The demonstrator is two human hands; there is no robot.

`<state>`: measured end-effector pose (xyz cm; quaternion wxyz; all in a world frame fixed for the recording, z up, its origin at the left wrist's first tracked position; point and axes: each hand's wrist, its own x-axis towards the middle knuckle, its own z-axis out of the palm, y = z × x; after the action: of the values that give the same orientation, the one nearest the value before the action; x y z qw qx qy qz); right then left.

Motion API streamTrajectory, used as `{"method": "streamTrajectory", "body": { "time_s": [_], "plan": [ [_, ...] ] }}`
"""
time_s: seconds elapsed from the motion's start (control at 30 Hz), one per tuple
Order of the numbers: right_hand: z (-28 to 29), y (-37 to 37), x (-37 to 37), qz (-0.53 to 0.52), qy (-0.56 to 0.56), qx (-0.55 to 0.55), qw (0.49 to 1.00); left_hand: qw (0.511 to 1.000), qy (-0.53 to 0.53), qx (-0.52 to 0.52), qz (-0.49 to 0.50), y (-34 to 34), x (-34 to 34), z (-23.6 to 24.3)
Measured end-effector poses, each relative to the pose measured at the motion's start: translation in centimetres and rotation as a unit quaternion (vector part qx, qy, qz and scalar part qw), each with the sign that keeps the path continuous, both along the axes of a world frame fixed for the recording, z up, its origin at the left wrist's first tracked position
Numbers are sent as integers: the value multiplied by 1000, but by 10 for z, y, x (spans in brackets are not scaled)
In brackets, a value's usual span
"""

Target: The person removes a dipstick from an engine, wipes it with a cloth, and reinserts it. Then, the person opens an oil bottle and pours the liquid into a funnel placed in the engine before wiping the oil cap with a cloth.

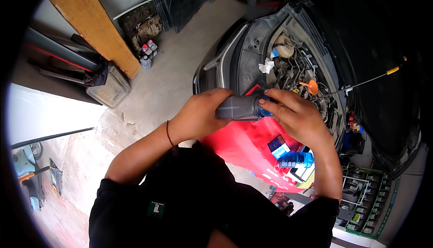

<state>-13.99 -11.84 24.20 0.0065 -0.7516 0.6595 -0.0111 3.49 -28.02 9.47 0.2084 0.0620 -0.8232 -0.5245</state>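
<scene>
My left hand (202, 112) grips a grey plastic bottle (237, 108), my right hand (300, 118) its blue cap (266, 108). Toward two o'clock, an orange funnel (312, 87) sits in the engine bay (295, 65).

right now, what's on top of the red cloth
A dark blue and white box, a blue ribbed item and a partly hidden pale item. The bottle and right forearm hide parts of the red cloth; anything there can't be seen.

Blown-out white glare (45, 112) at left
</scene>
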Motion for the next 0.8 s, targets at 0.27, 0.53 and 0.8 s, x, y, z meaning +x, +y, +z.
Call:
{"method": "streamTrajectory", "body": {
  "time_s": [0.27, 0.53, 0.8],
  "plan": [
    [-33, -83, 10, 115, -39, 82, 989, 988, -58, 121, -72, -73, 37, -29],
    [-119, -161, -5, 38, -194, 47, 979, 981, -66, 176, 57, -108, 56, -55],
    [-200, -231, -33, -467, -521, 531, 478, 951, -68, -145, 265, -114, 37, -109]
  ]
}}
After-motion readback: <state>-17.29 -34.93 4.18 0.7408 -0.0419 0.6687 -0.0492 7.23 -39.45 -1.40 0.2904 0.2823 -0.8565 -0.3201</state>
